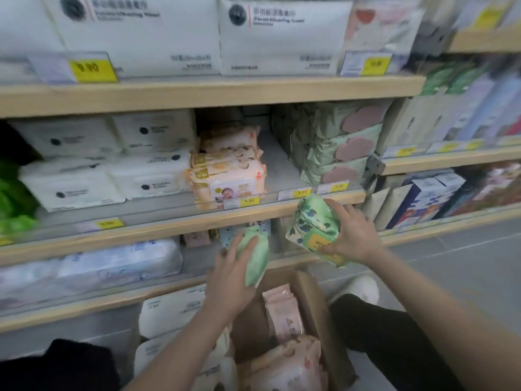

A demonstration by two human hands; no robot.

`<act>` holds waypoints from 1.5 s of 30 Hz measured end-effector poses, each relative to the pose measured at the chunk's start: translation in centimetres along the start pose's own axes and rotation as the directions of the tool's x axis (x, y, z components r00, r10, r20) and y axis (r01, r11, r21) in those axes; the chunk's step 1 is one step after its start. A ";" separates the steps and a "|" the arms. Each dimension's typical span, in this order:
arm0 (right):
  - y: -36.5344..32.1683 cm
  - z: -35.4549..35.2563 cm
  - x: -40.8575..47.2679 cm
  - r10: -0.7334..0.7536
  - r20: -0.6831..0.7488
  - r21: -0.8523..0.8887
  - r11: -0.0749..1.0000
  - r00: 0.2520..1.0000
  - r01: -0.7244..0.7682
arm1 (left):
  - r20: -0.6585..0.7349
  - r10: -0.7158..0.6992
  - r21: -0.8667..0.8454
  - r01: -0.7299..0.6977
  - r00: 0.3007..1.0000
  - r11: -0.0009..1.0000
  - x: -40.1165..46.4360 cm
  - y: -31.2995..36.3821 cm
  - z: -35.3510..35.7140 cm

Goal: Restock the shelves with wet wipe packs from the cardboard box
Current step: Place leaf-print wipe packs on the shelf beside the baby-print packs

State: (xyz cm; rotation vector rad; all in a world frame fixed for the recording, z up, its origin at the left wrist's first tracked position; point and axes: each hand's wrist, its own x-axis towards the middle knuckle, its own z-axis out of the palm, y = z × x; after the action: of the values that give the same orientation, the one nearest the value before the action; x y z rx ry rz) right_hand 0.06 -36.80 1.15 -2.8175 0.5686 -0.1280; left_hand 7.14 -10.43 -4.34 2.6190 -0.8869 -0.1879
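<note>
My left hand (229, 280) grips a green wet wipe pack (258, 255) above the open cardboard box (313, 303). My right hand (352, 235) holds a second green pack with a leaf print (311, 225) just below the front edge of the middle shelf (180, 222). On that shelf a bare gap (277, 167) lies between a stack of orange baby wipe packs (228, 176) and a stack of pale green packs with pink lids (338, 145). Pink packs (284, 314) remain inside the box.
White wipe packs (107, 162) fill the left of the middle shelf. Large white packs (174, 32) stand on the shelf above, blue-white packs (118, 263) on the one below. Boxed goods (428, 198) sit on the right-hand unit. My knee in dark trousers (375, 328) is beside the box.
</note>
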 end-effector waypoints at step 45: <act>-4.6 -1.9 20.2 -0.317 0.258 -0.228 0.898 0.913 0.377 | -0.133 0.140 0.082 -0.130 0.981 0.988 5.6 -8.8 -8.3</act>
State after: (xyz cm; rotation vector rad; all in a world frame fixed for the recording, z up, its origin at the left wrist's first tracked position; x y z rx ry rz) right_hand 20.09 -41.06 4.95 -3.1203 0.0238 0.2048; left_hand 18.49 -4.94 -0.09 2.5891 -1.0354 0.0621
